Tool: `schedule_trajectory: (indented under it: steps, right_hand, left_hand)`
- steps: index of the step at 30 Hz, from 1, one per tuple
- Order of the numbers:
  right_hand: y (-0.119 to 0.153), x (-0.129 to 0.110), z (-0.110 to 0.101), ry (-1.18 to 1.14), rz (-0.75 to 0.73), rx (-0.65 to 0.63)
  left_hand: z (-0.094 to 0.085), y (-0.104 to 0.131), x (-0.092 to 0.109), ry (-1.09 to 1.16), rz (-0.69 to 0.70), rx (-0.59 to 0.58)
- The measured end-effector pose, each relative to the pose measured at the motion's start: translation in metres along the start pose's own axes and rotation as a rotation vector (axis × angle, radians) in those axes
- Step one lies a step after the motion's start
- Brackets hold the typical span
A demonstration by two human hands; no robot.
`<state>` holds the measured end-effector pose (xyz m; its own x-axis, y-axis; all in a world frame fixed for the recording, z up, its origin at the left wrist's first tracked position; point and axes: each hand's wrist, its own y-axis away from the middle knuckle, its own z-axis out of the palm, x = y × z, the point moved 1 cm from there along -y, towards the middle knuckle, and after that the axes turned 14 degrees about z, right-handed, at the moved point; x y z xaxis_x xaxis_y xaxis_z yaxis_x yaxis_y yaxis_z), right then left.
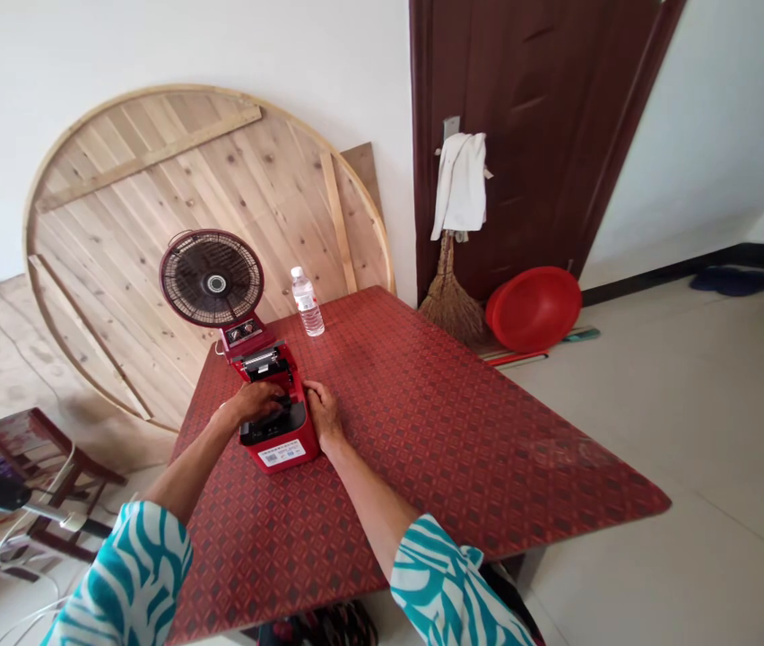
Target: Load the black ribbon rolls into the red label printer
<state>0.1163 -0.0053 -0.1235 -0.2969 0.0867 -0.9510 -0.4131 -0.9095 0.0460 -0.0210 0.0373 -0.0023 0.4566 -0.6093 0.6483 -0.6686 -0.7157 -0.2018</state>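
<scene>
A red and black label printer (281, 449) stands on the table with its lid (263, 361) raised toward the back. My left hand (257, 401) reaches into the printer's open compartment from the left; its fingertips are hidden against the dark inside, so what they touch cannot be made out. Along the printer's right side, my right hand (323, 413) grips the casing with bent fingers. A white sticker with printed codes is on the near face of the printer. Just behind it stands a red-framed fan (212, 278) with knobs on its base.
A clear water bottle (308, 303) stands upright toward the back of the red patterned table (449, 431). A round wooden tabletop (194, 179) leans on the wall. By the door are a straw broom (450, 301) and red basin (536, 309). A wooden chair (52, 458) is at left.
</scene>
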Motion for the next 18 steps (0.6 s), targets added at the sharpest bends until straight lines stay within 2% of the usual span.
schedule_trajectory:
  steps: [3,10,12,15,18]
  right_hand:
    - [0.000,0.000,0.000,-0.004,-0.002,0.003]
    - [-0.005,0.006,-0.001,-0.007,-0.001,-0.021]
    - [-0.006,0.008,-0.001,-0.003,0.005,-0.033]
    - [-0.006,0.008,-0.001,-0.007,0.016,-0.046]
    - [-0.005,0.007,-0.002,-0.017,0.026,-0.038]
  left_hand:
    - [0.000,0.004,0.007,-0.113,0.041,-0.017]
    - [-0.003,0.030,0.029,-0.208,0.128,0.112]
    - [-0.012,0.043,0.034,-0.250,0.171,0.148]
    - [-0.034,0.065,0.037,-0.358,0.211,0.247]
    - [-0.055,0.091,0.027,-0.438,0.137,0.349]
